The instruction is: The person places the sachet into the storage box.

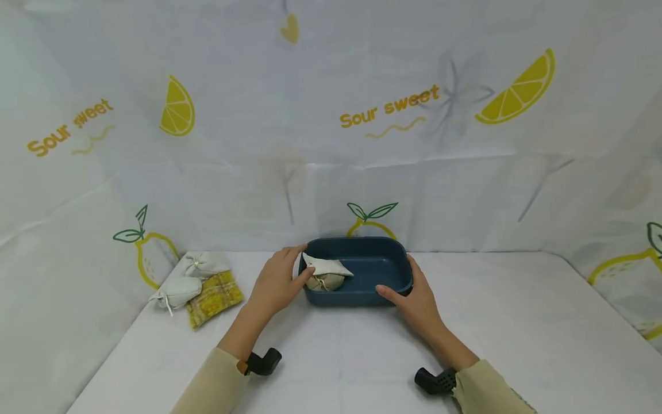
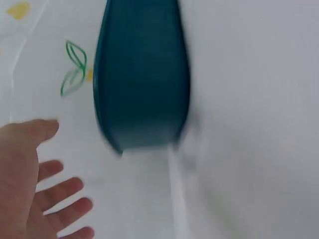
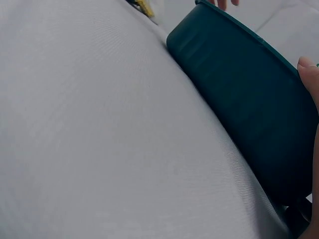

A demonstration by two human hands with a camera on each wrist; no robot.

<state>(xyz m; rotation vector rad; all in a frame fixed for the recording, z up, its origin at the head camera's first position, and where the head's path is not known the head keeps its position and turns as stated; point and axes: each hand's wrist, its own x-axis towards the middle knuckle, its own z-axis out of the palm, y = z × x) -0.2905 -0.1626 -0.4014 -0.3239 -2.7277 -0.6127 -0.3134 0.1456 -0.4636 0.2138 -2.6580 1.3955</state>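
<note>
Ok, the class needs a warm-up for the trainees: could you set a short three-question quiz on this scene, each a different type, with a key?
1. True or false: the yellow plaid bag lies outside the blue bin.
2. Multiple choice: which hand is nearer the white bag and the tan bag in the bin?
A) left hand
B) right hand
C) neither, they are equally near
3. Short answer: how many bags lie on the table outside the bin?

Key: 1 true; 2 A; 3 three, the yellow plaid bag and two pale bags.
</note>
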